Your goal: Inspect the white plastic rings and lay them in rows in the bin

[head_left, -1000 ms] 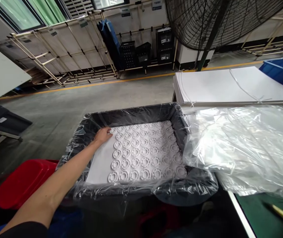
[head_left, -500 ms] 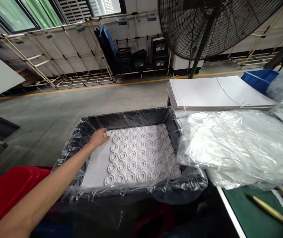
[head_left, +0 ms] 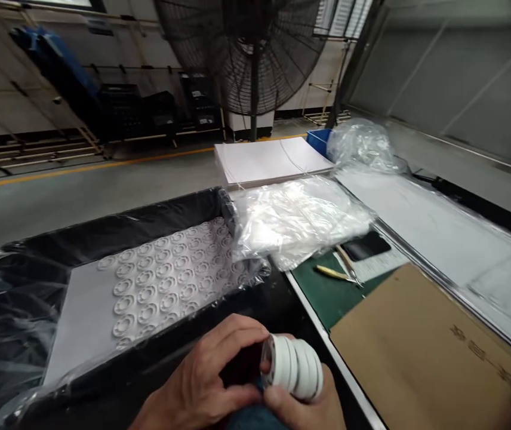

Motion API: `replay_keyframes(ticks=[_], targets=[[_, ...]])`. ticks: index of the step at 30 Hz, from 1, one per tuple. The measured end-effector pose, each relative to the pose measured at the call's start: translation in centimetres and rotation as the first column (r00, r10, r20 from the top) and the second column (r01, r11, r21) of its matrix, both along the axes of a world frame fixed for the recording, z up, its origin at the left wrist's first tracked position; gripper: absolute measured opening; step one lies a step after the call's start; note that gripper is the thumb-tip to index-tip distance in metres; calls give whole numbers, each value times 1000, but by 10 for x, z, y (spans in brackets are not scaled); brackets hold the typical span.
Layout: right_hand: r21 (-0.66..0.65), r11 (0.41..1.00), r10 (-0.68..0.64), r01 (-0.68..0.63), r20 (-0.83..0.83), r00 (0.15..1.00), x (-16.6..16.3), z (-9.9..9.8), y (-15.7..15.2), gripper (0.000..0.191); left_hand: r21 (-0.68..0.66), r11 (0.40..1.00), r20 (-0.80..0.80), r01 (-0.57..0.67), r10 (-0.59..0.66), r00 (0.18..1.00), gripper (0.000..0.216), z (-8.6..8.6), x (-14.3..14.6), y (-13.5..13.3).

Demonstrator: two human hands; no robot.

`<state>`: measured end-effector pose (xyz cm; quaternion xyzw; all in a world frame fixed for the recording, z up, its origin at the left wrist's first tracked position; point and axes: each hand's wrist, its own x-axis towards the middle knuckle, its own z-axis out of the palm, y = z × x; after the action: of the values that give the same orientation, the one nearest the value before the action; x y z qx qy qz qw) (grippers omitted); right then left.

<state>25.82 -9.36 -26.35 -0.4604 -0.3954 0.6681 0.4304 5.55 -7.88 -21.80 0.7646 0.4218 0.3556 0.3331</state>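
Note:
My right hand (head_left: 311, 409) is closed around a short stack of white ring-shaped parts (head_left: 298, 367), held on its side at the bottom of the view. My left hand (head_left: 206, 373) is at the stack's left end, its fingertips on the upper rim of the end ring and its thumb by the lower rim. To the left, a black bin (head_left: 166, 212) lined with clear plastic contains rows of similar white rings (head_left: 163, 272) lying flat on a white sheet (head_left: 80, 316). A strip of that sheet along the left is bare.
Right of the bin lie a clear plastic bag (head_left: 300, 215), a yellow-handled tool (head_left: 331, 273), a dark phone-like object (head_left: 367, 246) and a cardboard piece (head_left: 421, 352) on the green-topped table (head_left: 307, 280). Behind are stacked white sheets (head_left: 273, 160), a blue bin (head_left: 319, 140) and a large fan (head_left: 251, 54).
My view has swung right. My left hand has left the upper-left ring in the bin and come back to the stack of rings, which now shows in my right hand.

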Motion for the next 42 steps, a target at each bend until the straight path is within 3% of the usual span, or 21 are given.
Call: replay_keyframes(ticks=[10,17,25,35,42], targets=[[-40,999,-36,30,-149,988,41,8,-12,47,-100,994,41,50,-46,998,50,-15,46,1],[-16,982,-190,190,-192,963,53,-2,-16,34,-178,982,219,-71,110,969,48,-12,57,-2],[47,999,2,8,-212,977,47,7,-21,28,-259,963,353,-70,162,921,51,-10,62,-8],[41,999,21,-13,-189,982,44,11,-21,28,-341,935,344,-100,223,912,52,-13,58,-5],[59,998,19,-9,-178,984,43,5,-19,20,-461,880,293,-113,271,917,52,-17,55,-2]])
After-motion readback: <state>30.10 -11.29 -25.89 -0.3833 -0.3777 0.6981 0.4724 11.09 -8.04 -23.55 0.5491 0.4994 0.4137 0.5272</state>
